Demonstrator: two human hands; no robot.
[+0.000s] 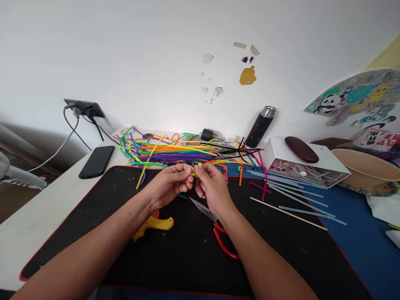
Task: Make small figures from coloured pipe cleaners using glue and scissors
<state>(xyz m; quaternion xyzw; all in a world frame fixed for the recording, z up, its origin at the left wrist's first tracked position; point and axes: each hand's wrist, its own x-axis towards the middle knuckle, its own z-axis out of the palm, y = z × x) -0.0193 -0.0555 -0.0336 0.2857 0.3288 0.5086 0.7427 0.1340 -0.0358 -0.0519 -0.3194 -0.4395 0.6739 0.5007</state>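
My left hand (175, 181) and my right hand (212, 185) meet over the far part of the black mat. Both are closed, pinching a short yellow pipe cleaner (193, 173) between thumbs and fingers; most of it is hidden by the fingertips. Behind them lies a heap of coloured pipe cleaners (178, 152) in purple, orange, yellow and green. Red-handled scissors (225, 246) rest on the mat, partly beneath my right wrist. A yellow glue gun (159, 223) lies under my left forearm, which covers part of it.
A phone (96, 161) lies at the left. Glue sticks (306, 196) and a thin wooden stick (287, 213) lie at the right. Behind stand a black flask (261, 126) and a white box (325, 160) with a dark computer mouse (301, 149) on top. A wall socket (84, 108) holds plugs.
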